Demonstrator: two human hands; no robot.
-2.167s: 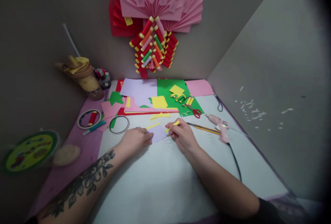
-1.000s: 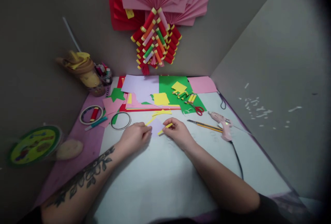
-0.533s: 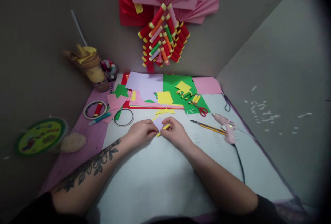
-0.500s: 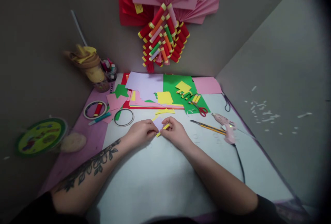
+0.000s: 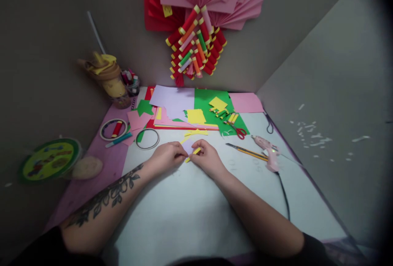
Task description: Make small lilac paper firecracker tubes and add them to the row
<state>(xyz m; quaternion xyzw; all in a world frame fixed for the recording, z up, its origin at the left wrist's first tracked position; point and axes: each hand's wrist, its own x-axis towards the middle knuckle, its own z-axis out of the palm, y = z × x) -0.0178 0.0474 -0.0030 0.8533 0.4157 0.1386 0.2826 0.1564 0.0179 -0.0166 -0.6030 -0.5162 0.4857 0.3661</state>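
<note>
Both hands meet over the white table, around a small lilac paper piece (image 5: 188, 146) with yellow strips (image 5: 197, 151) along its edges. My left hand (image 5: 170, 155) is closed, its thumb and fingertips pinching the paper's left side. Opposite it, my right hand (image 5: 206, 157) pinches the right side, where a yellow strip shows between thumb and fingers. The fingertips partly cover the paper, so its exact fold or curl cannot be made out. Just beyond the hands lie loose yellow paper strips (image 5: 196, 133).
Right of my hands lie a utility knife (image 5: 245, 151), a pink glue gun (image 5: 267, 148) with its cord, and red-handled scissors (image 5: 240, 132). Tape rolls (image 5: 147, 139) and a cup (image 5: 113, 81) are at left. Coloured sheets (image 5: 173, 98) lie at the back, below hanging paper firecrackers (image 5: 193, 48).
The view has shifted slightly. Both hands stay almost in place on the lilac paper, with only tiny finger movement.
</note>
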